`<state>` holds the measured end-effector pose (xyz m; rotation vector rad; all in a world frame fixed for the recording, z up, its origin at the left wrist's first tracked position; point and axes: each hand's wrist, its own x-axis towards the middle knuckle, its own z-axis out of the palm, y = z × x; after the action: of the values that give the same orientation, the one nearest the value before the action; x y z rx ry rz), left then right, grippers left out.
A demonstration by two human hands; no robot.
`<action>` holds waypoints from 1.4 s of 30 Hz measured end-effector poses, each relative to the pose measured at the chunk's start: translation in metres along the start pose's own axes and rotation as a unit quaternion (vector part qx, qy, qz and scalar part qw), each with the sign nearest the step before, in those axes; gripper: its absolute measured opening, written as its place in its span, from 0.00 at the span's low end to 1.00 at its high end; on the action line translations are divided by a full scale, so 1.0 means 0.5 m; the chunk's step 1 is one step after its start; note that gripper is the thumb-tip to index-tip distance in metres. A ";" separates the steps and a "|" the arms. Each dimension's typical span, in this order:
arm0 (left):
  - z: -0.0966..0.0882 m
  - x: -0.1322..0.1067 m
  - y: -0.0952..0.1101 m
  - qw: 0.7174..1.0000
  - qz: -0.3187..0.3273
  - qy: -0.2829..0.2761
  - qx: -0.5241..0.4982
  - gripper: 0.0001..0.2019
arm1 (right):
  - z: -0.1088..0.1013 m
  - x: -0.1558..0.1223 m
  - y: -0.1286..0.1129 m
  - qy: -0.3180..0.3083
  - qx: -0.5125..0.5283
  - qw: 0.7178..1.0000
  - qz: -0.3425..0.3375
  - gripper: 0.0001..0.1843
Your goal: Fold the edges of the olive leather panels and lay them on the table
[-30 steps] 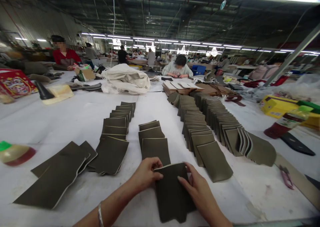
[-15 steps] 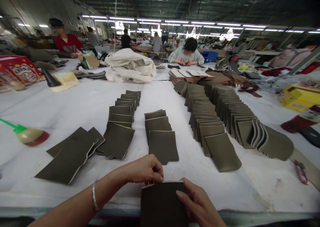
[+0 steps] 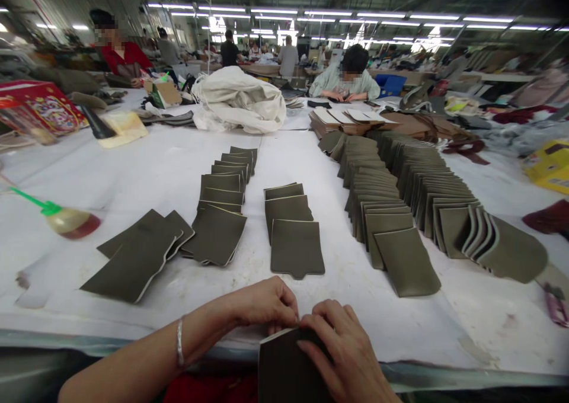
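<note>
Both hands hold a small stack of dark olive cut pieces point(image 3: 282, 367) at the near edge of the white table point(image 3: 133, 166). My left hand point(image 3: 267, 305) pinches the stack's top edge, a bracelet on its wrist. My right hand point(image 3: 340, 355) lies over the stack's right side with its fingers curled on the top edge. Just beyond the hands lies a short row of the same pieces point(image 3: 293, 237), overlapped like shingles.
More olive rows lie left point(image 3: 220, 219) and right point(image 3: 400, 201), with larger pieces point(image 3: 133, 258) at far left. A green-capped bottle point(image 3: 66, 219) lies at the left. A white cloth bundle point(image 3: 240, 104) sits behind. Other people work at the far tables.
The stack has come from the table surface back to the near edge, toward me. My right hand has slid up to the stack's top edge beside the left. The view tilted down.
</note>
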<state>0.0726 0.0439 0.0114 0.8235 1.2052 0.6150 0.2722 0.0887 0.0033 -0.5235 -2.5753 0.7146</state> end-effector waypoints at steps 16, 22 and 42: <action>0.023 -0.013 0.001 0.996 0.033 0.016 0.080 0.07 | -0.020 0.024 -0.008 -0.068 0.016 0.998 -0.010 0.11; 0.022 -0.024 0.050 0.955 0.079 0.053 0.281 0.02 | -0.040 0.043 -0.021 -0.113 0.041 0.992 0.026 0.13; 0.003 -0.087 -0.004 0.973 0.093 -0.033 0.210 0.14 | 0.020 -0.053 -0.018 -0.035 0.069 0.997 -0.009 0.11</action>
<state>0.0627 0.0080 0.0339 1.3162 1.2227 0.4825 0.2877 0.0653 -0.0071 -0.4393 -2.5681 0.9120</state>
